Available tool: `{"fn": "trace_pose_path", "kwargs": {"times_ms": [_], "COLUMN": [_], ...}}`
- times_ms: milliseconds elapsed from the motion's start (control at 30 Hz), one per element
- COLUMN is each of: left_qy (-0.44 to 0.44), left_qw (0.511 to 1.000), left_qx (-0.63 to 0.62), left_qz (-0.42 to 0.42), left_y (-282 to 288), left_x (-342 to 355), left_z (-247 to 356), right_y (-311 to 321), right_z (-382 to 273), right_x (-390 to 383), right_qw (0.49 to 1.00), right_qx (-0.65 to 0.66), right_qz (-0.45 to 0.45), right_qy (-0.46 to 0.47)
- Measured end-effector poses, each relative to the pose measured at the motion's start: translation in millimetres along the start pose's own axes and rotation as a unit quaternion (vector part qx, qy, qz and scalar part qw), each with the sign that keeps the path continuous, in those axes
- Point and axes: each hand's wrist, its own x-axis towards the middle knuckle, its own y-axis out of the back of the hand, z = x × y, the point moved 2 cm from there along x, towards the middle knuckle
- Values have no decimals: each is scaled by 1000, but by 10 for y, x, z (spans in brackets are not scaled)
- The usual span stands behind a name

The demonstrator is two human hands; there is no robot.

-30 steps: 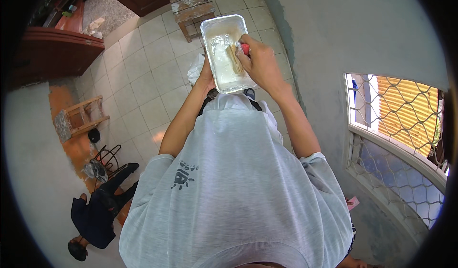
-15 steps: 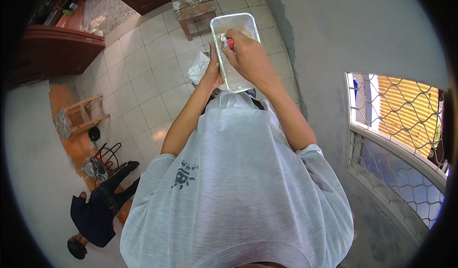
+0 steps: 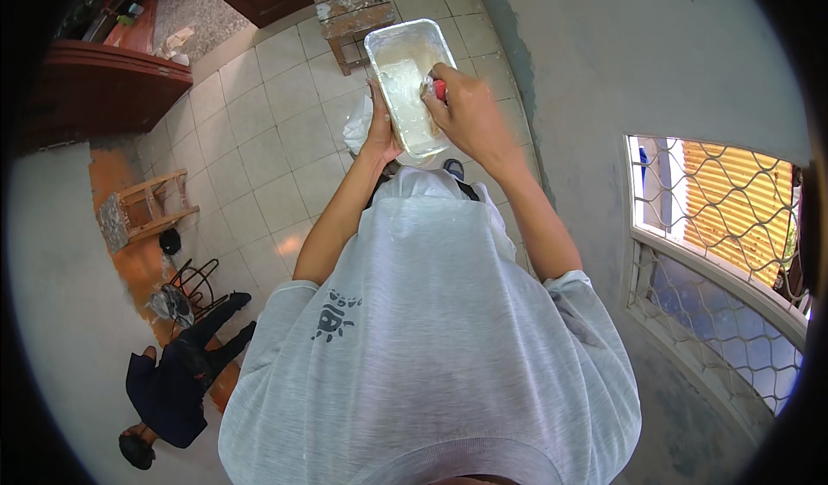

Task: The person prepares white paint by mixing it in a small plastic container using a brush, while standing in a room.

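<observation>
In front of my body, a long rectangular metal mud pan tilts with its open side toward me. My left hand is closed on its left side, thumb along the wall. White paste coats the pan's inside. Over the right side of the pan, my right hand is wrapped round a tool with a red handle. White smears cover its fingers. The tool's working end is hidden by the hand.
A paint-spotted wooden stool stands beyond the pan, with a white bag nearer. At left are another wooden stool, a person and a brown door. A barred window opens in the right wall.
The pan has shifted slightly left and shows more of its inside. My right hand has moved right and a little down with the red-handled tool, uncovering white paste.
</observation>
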Motion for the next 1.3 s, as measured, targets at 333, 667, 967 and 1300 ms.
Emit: {"fn": "trace_pose_path", "kwargs": {"times_ms": [333,667,967,1300], "left_qy": [28,19,61,95], "left_qw": [999,998,997,994], "left_qx": [17,12,22,-51], "left_qz": [1,56,39,-12], "left_y": [250,244,216,841], "left_x": [-5,-187,-327,-329], "left_z": [-93,-118,-288,-686], "right_y": [-128,-55,-30,-318], "right_z": [95,155,113,102], "right_x": [-143,-515,-641,-790], "right_qw": [997,991,992,985], "right_qx": [42,57,69,128], "right_qz": [55,101,62,0], "right_qy": [-35,-60,-80,-119]}}
